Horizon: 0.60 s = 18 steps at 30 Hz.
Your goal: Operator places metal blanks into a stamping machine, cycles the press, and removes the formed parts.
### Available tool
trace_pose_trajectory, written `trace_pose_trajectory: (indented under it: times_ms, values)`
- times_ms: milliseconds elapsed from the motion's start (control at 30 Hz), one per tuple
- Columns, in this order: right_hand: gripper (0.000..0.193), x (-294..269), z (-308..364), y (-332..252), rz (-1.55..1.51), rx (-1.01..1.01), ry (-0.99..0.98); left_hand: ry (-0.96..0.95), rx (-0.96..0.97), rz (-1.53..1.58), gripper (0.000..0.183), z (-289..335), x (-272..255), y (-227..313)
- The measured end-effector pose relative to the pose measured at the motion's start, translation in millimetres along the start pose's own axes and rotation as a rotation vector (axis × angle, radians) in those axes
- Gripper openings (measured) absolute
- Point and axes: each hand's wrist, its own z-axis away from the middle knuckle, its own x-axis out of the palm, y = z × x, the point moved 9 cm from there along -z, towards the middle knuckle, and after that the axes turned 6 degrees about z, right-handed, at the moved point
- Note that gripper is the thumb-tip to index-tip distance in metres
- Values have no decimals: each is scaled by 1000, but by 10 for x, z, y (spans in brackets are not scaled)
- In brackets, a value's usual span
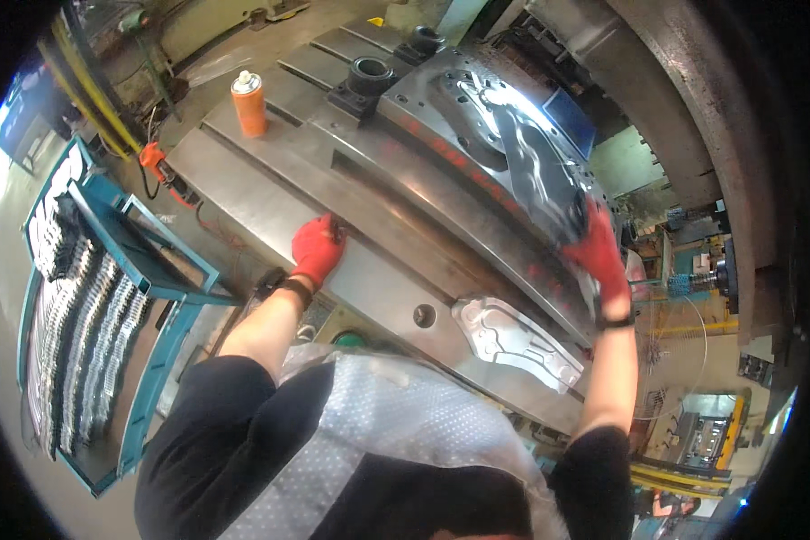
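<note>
My left hand (318, 249), in a red glove, is closed in a fist on the near part of the slotted steel press bed (243, 200). Whether anything is inside that fist is hidden. At the right, my red-gloved right hand (600, 256) grips the near end of a shiny pressed sheet-metal panel (533, 166), thumb and fingers either side of its edge. The panel lies lengthwise over the dark steel die (423, 108). A second bright stamped sheet-metal part (517, 344), with cut-outs, lies on the bed between my arms.
An orange spray can (249, 106) with a white top stands at the bed's far left. Round steel guide bushings (370, 77) rise beside the die. At left, a blue rack (166, 346) holds many stacked metal parts (85, 333). The large press frame (693, 99) curves along the right.
</note>
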Motion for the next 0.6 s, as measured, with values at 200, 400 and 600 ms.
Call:
trace_pose_trajectory:
  times_ms: [200,400,600]
  values:
    - [92,402,-1212,491,-142,-175,-141,-39,-13,-2,25,-9,77,-19]
    - [52,1126,-1512,1200,-505,-39,-127,-73,-32,-19,27,-49,72,40]
    - [44,961,-1625,497,144,-98,142,-80,-32,-62,29,-24,60,-10]
